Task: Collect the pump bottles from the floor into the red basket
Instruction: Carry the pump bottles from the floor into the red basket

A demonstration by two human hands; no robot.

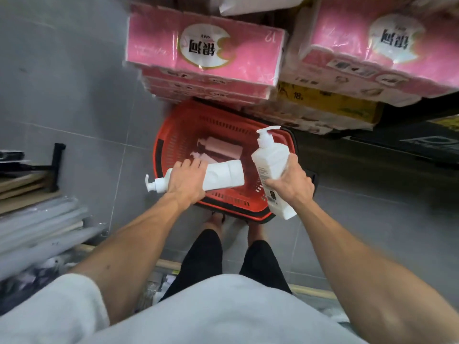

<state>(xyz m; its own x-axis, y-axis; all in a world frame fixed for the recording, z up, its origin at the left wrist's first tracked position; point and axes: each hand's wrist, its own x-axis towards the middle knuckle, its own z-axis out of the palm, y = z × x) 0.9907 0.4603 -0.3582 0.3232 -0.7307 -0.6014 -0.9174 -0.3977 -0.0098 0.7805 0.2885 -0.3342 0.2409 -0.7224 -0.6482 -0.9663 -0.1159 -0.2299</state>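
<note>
Floor: large grey tiles (74,108) with thin pale grout lines, matt and evenly lit.
Far side, middle: a stack of pink wrapped paper packs (154,45), the top one printed with a white oval label.
Far side, right: another pink pack (342,45) lies on a yellow pack (330,103), with more wrapped packs beneath it.
Right: a dark strip of floor or mat (397,155); which one cannot be told, and its print is blurred.
Left edge: a black metal post (58,165), flat wooden boards (19,187) just beside it, and long grey wrapped rolls (37,227) lying nearer.
Near edge: a pale wooden strip (310,291) runs across the tiles.
Light: soft, with glossy highlights on the pink wrapping.
</note>
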